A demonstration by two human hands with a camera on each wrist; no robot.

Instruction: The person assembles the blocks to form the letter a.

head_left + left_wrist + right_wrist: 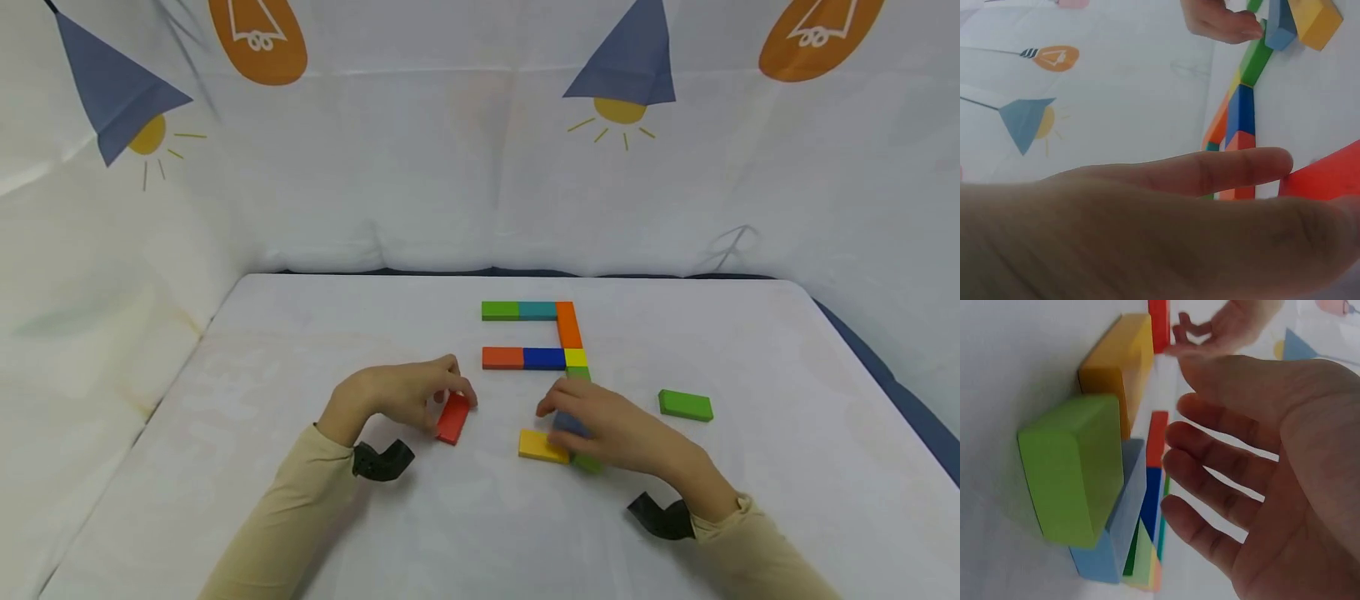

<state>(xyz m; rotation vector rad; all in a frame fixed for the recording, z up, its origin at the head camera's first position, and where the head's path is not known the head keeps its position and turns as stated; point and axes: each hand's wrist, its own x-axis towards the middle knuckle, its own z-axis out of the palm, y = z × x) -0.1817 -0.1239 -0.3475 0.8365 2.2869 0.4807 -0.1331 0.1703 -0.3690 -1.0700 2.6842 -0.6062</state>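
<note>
Lamp-printed white cloth (pixel 427 175) hangs behind a white table (pixel 240 417); there the left hand (pixel 405 395) pinches a red block (pixel 453 419) between thumb and fingers; right of that grip, the right hand (pixel 622 427) hovers over a light-blue block (pixel 570 424), fingers loosely spread, holding nothing. Near that hand's thumb lies a yellow block (pixel 542 447); a separate green block (pixel 686 406) lies to the hand's right.

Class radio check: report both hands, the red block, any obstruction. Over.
Left hand pinches red block. Red block apart from yellow-orange block. Right hand holds nothing. Obstruction: right hand partly hides light-blue block in head view.
</note>
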